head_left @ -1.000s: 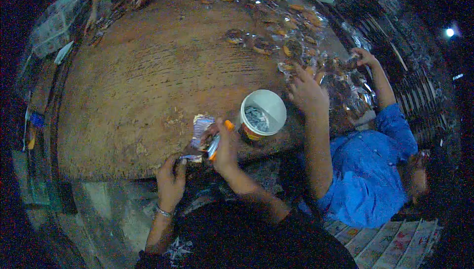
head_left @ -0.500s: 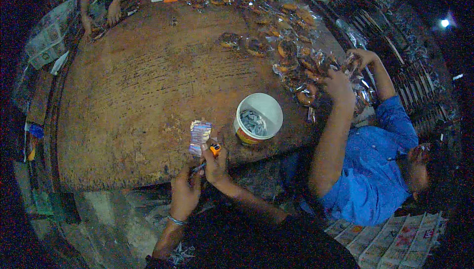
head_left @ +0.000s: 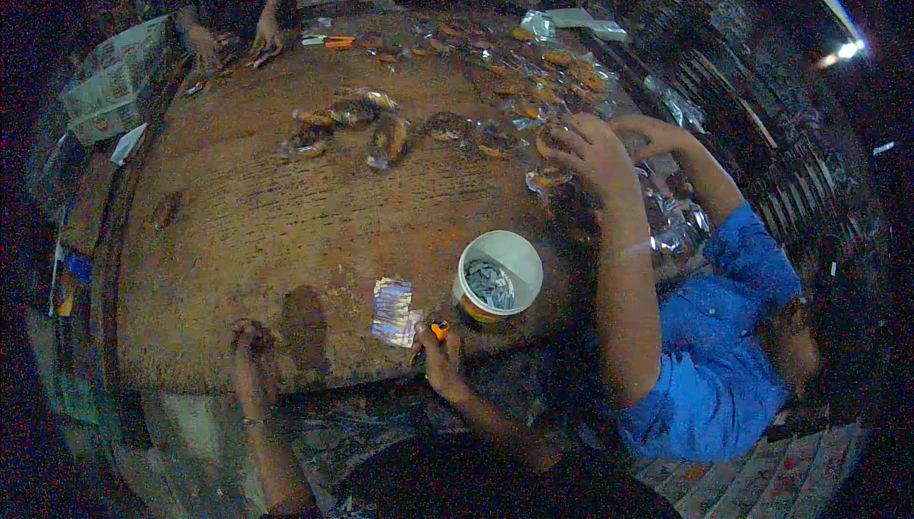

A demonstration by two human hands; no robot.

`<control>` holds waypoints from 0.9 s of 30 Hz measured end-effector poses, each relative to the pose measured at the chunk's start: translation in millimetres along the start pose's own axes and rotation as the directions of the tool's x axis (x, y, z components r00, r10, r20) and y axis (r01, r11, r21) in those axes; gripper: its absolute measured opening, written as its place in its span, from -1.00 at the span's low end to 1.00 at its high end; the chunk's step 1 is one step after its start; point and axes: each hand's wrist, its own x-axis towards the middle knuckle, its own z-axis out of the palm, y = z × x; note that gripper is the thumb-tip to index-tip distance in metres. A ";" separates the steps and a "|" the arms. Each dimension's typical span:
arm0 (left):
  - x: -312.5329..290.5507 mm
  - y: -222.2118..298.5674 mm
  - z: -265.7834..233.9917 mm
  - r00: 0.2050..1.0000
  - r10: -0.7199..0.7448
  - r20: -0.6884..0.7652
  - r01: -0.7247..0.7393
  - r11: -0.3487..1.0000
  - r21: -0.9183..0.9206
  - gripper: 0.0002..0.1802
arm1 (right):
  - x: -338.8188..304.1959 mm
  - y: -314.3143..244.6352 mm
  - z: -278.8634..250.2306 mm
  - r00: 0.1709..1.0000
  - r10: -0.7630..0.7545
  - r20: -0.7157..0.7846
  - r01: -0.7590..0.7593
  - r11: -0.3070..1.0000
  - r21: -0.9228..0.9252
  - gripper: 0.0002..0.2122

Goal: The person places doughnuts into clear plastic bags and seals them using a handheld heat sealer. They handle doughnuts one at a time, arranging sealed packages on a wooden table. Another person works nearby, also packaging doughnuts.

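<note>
Near the table's front edge, my right hand (head_left: pixel 440 363) is closed around a small orange-and-black tool (head_left: pixel 439 329); its exact kind is unclear. Just beyond its fingertips lies a fanned stack of printed paper strips (head_left: pixel 392 311), one loose piece close to my thumb. To the right of it stands a white bucket (head_left: pixel 526 283) with small silvery-grey slips (head_left: pixel 487 283) inside. My left hand (head_left: pixel 250 340) is apart from these, over the front left of the table. Its fingers are dark and blurred, and whether they hold anything does not show.
Clear-wrapped ring-shaped pastries (head_left: pixel 386 141) lie at mid-table, with many more at the back right. A person in a blue shirt (head_left: pixel 709 348) reaches over them from the right. Another person's hands (head_left: pixel 267 38) are at the far left, near orange-handled scissors (head_left: pixel 338 42).
My left hand has left my right hand and swung left. Several wrapped pastries now lie at mid-table. The blue-shirted person's hands have shifted left. The whole view has tilted slightly.
</note>
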 end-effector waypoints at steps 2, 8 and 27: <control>-26.0 -13.4 22.0 1.000 0.030 0.004 -0.030 0.984 0.177 -0.89 | -3.3 11.0 -6.6 0.998 0.011 0.060 -0.005 0.994 -0.107 -0.86; -52.8 12.4 97.2 0.975 -0.015 0.220 -0.055 0.950 0.309 -0.74 | 7.7 20.3 -29.4 0.992 -0.122 0.032 0.126 0.974 -0.188 -0.84; -40.6 -3.5 190.5 0.559 0.151 0.815 -0.818 0.264 0.511 -0.10 | 31.0 69.9 -72.3 0.962 -0.265 -0.063 0.239 0.933 -0.271 -0.82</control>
